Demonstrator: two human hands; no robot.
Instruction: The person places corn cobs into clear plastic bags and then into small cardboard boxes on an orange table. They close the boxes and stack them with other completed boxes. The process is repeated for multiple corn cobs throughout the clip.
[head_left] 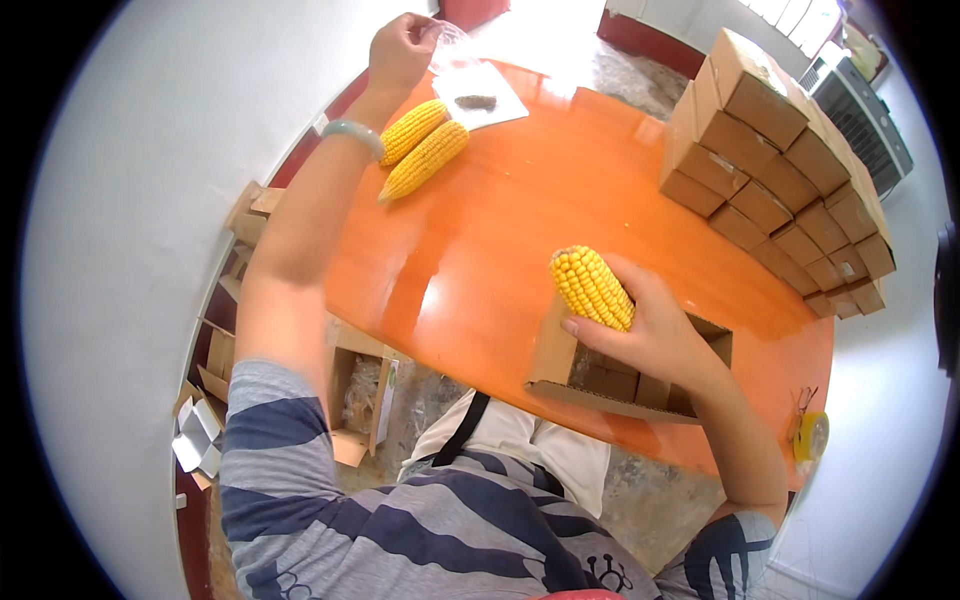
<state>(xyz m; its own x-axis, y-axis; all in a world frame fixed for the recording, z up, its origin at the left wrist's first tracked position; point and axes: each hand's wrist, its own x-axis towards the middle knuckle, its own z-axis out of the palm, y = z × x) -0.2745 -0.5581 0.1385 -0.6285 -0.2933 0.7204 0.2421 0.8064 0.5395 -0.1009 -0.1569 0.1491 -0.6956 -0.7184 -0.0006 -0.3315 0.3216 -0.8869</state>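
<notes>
My right hand (645, 318) is wrapped round a yellow corn cob (590, 285), held above an opened cardboard box (555, 355) at the table's near edge. Dividers show inside that box. Far to the left, my left hand (402, 50) pinches a clear plastic bag (452, 48) at its edge. Under the bag lies a white sheet or stack of bags (500, 95) with a small dark, greyish object on it, whose kind I cannot make out. Two more corn cobs (425, 160) lie side by side on the table, close to my left wrist.
Closed cardboard boxes (760, 160) are stacked at the table's far right. Yellow tape (812, 436) and scissors (803, 402) sit at the right edge of the orange table (500, 200). Below on the left stands an open carton (358, 385) with clear plastic inside, beside other cartons.
</notes>
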